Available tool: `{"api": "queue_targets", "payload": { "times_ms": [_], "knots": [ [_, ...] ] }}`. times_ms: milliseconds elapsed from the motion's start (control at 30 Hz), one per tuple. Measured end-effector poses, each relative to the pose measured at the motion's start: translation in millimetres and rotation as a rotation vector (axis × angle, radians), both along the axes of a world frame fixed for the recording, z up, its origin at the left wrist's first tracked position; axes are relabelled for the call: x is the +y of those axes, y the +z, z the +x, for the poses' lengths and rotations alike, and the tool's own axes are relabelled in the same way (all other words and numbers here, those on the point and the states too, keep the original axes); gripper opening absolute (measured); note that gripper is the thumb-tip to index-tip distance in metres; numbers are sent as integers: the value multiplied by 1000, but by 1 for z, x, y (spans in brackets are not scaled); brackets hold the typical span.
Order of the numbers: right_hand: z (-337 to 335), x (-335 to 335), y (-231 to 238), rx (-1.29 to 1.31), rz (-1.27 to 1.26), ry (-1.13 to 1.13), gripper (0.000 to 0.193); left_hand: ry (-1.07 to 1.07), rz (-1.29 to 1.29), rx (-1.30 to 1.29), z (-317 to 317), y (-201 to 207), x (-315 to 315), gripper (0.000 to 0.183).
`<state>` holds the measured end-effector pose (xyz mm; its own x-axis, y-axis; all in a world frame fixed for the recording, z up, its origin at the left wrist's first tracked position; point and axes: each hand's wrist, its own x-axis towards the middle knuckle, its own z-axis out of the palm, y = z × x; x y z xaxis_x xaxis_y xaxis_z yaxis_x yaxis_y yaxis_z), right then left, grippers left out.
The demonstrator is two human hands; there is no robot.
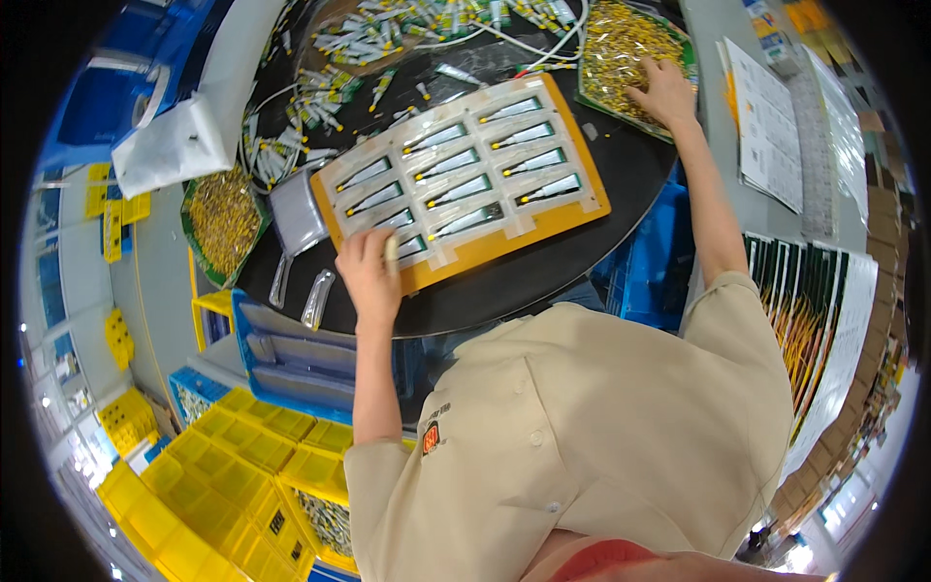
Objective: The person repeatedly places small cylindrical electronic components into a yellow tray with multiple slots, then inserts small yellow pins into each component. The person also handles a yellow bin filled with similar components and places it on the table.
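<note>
My left hand (369, 276) rests at the near left corner of a tilted orange board (497, 241), its fingers bent over the edge. A small pale piece (391, 251) shows beside its fingers; I cannot make out what it is. Rows of slots on the board hold several small silver-and-green tubes (461, 191) with yellow tips. At the far right my right hand (667, 94) reaches into a green-edged tray (685, 58) heaped with tiny yellow parts (621, 44). Its thumb and forefinger are apart, touching the heap; the other fingers are partly hidden.
Loose tubes (354, 39) lie across the far side of the round black table (465, 310). Left of the board are a second tray of yellow parts (225, 215), a grey scoop (296, 209) and a metal handle (317, 299). Yellow bins (228, 466) stand at lower left, papers (766, 126) at right.
</note>
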<state>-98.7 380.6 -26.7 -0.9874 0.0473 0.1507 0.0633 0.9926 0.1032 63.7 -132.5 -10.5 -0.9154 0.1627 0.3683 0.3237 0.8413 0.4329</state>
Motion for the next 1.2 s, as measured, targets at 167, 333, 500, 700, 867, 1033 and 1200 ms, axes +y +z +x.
{"api": "queue_targets", "payload": {
  "times_ms": [167,333,500,700,867,1033,1200],
  "knots": [
    [1,-8,-8,15,-82,-31,38,-289,35,-253,-11,4,47,24],
    [6,-10,-9,161,-123,42,28,-217,-20,-181,-14,1,60,22],
    [12,-12,-11,156,-320,39,25,-246,-32,-265,-17,5,70,26],
    [14,-28,-9,322,-229,38,24,-370,32,-208,-40,21,118,49],
    [7,-24,-12,279,-375,-2,20,-709,-300,-300,-46,13,171,65],
    [2,1,-1,174,-617,-23,23,-770,-279,-383,-64,20,167,62],
    [2,20,28,96,-794,-37,28,-747,103,-42,-147,21,226,66]
  ]
}}
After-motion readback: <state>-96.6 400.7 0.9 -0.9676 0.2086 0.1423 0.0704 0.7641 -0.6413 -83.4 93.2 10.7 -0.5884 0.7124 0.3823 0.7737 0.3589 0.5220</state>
